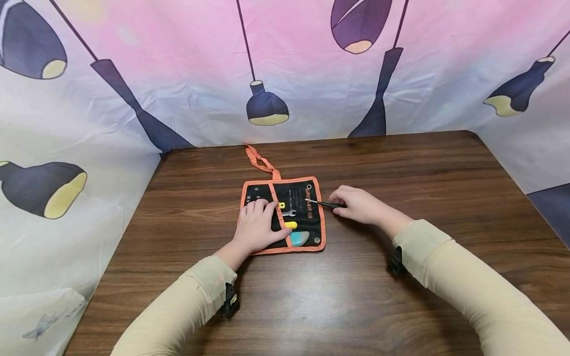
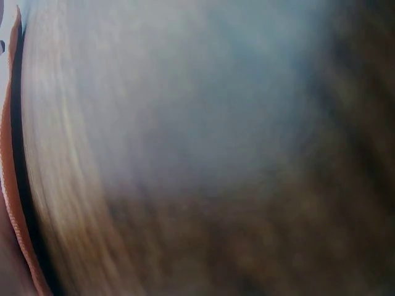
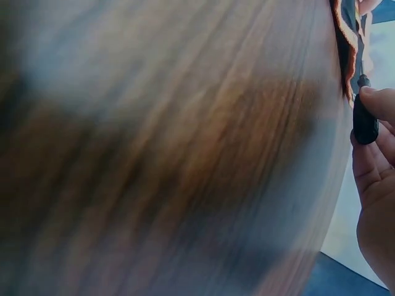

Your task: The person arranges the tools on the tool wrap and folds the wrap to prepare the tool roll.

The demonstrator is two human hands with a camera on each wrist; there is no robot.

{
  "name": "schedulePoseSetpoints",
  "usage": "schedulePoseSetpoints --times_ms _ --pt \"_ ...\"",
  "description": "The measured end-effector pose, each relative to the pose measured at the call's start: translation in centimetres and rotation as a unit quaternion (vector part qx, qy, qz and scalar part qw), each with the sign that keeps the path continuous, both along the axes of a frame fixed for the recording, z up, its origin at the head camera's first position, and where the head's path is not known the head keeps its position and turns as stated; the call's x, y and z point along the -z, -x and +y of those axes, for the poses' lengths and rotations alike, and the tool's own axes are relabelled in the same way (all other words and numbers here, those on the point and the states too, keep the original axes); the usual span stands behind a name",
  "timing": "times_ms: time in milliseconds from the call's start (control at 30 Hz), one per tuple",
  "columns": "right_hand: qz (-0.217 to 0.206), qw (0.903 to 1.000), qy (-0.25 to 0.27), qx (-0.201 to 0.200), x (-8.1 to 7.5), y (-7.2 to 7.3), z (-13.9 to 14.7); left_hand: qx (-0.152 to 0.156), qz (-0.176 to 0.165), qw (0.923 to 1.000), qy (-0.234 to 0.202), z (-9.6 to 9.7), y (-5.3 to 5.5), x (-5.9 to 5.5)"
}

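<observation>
A black tool pouch with orange edging lies flat on the table, its pocket side up. My left hand rests across its left part, fingers fairly straight, thumb near the pocket edge. My right hand pinches the black handle of a screwdriver, whose thin shaft points left over the pouch's right side. In the right wrist view, thumb and fingers hold the screwdriver by its handle. A wrench, a yellow-ended tool and a teal and grey tool stick out of the pockets.
An orange strap runs from the pouch's top toward the table's back edge. The brown wooden table meets a fabric backdrop printed with lamps. The left wrist view is mostly blurred tabletop, with the pouch's orange edge at left.
</observation>
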State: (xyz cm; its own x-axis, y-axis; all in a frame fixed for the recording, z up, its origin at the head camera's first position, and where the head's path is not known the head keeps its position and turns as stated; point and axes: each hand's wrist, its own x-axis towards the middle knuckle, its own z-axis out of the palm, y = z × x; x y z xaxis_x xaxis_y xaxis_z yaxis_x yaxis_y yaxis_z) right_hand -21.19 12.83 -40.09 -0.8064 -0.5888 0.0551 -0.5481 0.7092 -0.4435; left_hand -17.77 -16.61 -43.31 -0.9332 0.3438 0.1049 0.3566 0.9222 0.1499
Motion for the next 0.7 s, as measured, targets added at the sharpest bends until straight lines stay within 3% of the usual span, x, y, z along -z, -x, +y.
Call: schedulePoseSetpoints --times_ms 400,700 --pt "-0.003 0.9997 -0.023 0.001 0.1 1.3 -2.0 0.019 0.007 0.9994 0.029 0.0 0.3 -0.4" --pt "0.008 0.9993 -0.036 -0.010 -0.1 1.7 -2.8 0.012 -0.002 0.9999 0.005 -0.2 1.0 -0.5"
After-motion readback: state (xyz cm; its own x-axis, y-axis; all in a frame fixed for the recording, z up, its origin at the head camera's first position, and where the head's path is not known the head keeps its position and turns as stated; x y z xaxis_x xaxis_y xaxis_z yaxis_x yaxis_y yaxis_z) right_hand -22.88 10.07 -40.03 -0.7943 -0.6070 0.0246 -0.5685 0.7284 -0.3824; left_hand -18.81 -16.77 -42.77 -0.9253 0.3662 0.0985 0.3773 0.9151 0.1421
